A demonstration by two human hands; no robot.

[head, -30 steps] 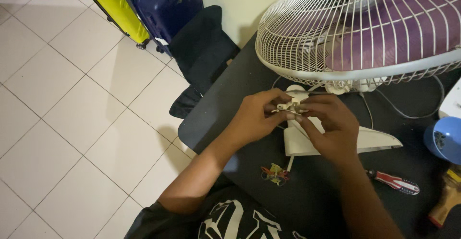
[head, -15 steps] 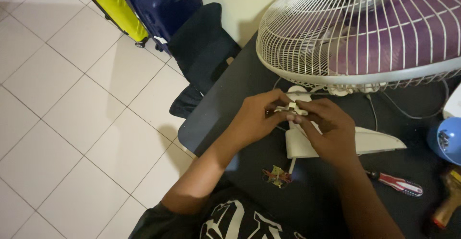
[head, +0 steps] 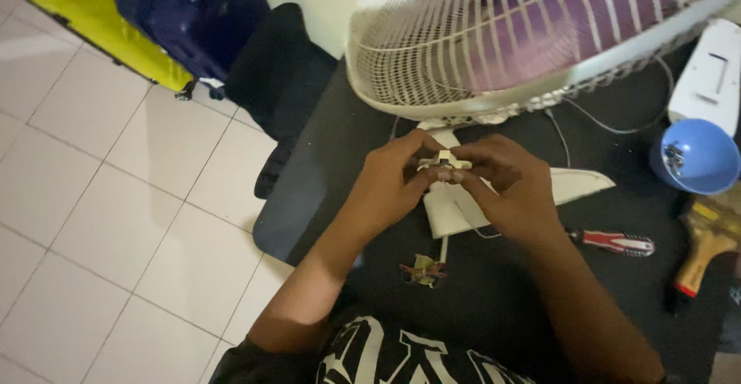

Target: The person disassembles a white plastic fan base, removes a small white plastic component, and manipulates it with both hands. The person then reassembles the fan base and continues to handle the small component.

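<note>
My left hand (head: 392, 182) and my right hand (head: 511, 187) meet over a dark table (head: 309, 199), both pinching a small whitish part (head: 444, 160) between the fingertips. Just behind them lies a white fan (head: 532, 37) with a wire guard and purple blades, tipped on its side. Under my hands rests a white plastic fan piece (head: 571, 187). A thin wire runs from it down to a small bundle of coloured wire ends (head: 422, 270) near my forearm.
A red-handled screwdriver (head: 617, 242) lies right of my right wrist. A blue bowl (head: 696, 156), a white box (head: 714, 75) and a wooden-handled brush (head: 701, 253) are at the right edge. Yellow and blue suitcases (head: 154, 21) stand on the tiled floor, far left.
Both hands stay together on the small part. The view has shifted so the hands and table sit more to the right and lower; the fingers have barely moved.
</note>
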